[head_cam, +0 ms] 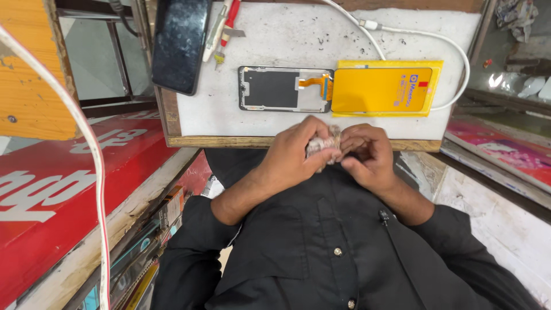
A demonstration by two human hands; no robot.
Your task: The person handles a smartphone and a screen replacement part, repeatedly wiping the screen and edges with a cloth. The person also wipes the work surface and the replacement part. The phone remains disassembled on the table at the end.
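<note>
Head view: crumpled cloth (322,146) pinched between left hand (294,154) and right hand (368,154)

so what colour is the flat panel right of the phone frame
Bright yellow panel, head view.

A phone repair stall: an opened phone frame (285,88) lies on the scuffed white work board (218,109), screwdrivers (224,26) and charging cable (453,49) beside it.

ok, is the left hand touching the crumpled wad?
Touching. The head view shows the left hand with its fingers wrapped around the crumpled wad, and the right hand pinching its other side.
</note>
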